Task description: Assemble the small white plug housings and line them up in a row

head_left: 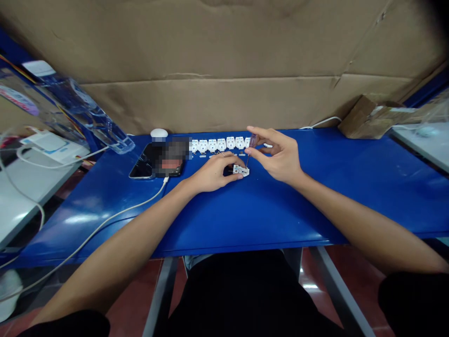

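Between the thumb and fingers of my left hand is a small white plastic part, held low at the blue tabletop. It has small dark openings on its upper face. My right hand pinches the handle of a small screwdriver, which stands nearly upright. The thin shaft points down, and its tip meets the right end of the white part. Whether the tip sits in a screw is too small to tell. Behind my hands runs a row of similar white parts, partly hidden by my right fingers.
Two phones lie at the left, one with a white cable running off toward me. A white rounded object sits behind them. A water bottle leans in at far left. A cardboard box stands back right, against a cardboard wall.
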Tool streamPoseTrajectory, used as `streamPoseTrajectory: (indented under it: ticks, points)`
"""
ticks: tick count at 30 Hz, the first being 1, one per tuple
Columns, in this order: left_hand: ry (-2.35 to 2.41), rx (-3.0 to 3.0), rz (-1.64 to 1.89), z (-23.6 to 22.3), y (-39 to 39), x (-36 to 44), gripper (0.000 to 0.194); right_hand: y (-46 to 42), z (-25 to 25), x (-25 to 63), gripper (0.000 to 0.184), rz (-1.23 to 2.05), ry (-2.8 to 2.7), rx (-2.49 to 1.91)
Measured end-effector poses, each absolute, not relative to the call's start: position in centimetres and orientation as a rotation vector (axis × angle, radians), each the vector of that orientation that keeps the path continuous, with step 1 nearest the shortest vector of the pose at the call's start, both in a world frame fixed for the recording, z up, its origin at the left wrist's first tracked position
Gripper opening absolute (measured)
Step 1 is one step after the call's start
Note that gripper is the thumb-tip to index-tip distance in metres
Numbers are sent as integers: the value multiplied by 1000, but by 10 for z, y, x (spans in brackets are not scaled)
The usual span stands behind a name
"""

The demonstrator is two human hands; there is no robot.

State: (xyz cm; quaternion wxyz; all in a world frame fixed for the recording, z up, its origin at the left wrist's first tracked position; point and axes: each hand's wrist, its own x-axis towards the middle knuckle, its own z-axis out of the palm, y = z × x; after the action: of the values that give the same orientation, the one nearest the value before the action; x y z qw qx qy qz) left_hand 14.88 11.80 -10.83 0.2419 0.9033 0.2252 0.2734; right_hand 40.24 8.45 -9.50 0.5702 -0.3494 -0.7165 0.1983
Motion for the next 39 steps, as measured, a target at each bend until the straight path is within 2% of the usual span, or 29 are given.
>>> streamPoseTrajectory:
  ticks: [4,10,16,22,27,30,34,39]
  points:
    - [618,2469,737,-108,118,149,20,83,-94,403,58,525,-1708,-822]
    - [616,2478,740,-108,118,148,20,81,-91,402,51,517,-1696,-854]
    - [612,2470,738,-108,118,148,21,79,-89,400,65,573,-1681,-862]
    - [617,2489,746,-108,117,148,21,80,-92,403,60,472,-1752,-921]
    - [611,2481,743,-107,117,148,21,79,-91,401,67,562,-1752,-898]
    - [621,2474,734,-108,117,148,21,78,-88,400,58,614,-1729,-842]
    - [623,2481,735,-109,118,148,22,80,-89,402,49,518,-1703,-857]
    - [629,2489,736,-109,118,148,23,81,-93,401,63,491,-1687,-901]
